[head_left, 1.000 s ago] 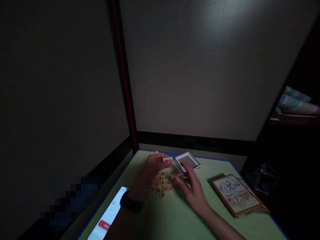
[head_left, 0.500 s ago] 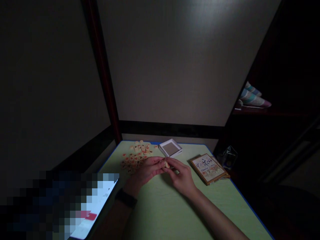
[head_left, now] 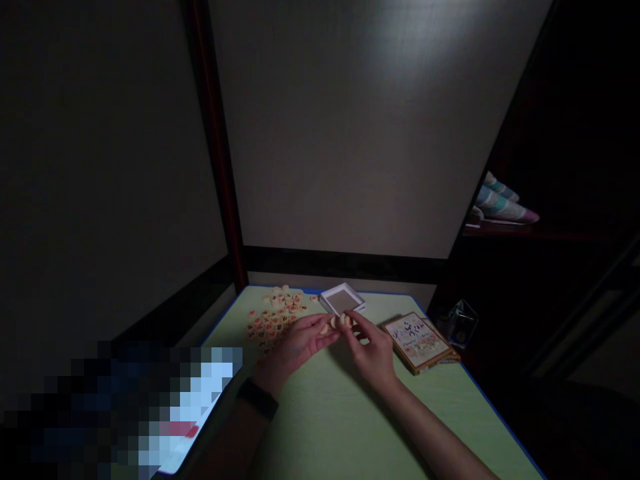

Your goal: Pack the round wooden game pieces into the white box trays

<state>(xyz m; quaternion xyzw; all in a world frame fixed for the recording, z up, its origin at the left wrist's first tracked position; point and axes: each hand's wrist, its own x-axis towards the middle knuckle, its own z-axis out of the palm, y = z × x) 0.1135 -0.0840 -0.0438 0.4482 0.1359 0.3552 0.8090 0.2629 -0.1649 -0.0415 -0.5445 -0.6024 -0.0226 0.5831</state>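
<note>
Over the green table (head_left: 330,427), my left hand (head_left: 295,345) and my right hand (head_left: 373,350) meet fingertip to fingertip. Between them they pinch a few small round cream game pieces (head_left: 340,323), held a little above the table top. Both hands have their fingers curled round these pieces. A scatter of several more cream pieces with red and black marks (head_left: 273,313) lies on the table just left of and beyond my left hand. A dark band sits on my left wrist (head_left: 257,399).
A small white open box (head_left: 343,299) stands just beyond my hands. A flat wooden-framed board with printed characters (head_left: 417,341) lies to the right. A lit tablet screen (head_left: 185,427) is at the table's near left edge. A glass object (head_left: 460,320) and dark shelves stand right.
My hands left the pile of pieces, came together nearer me with pieces pinched between them, then lifted slightly toward the white box. The camera view also swung right.
</note>
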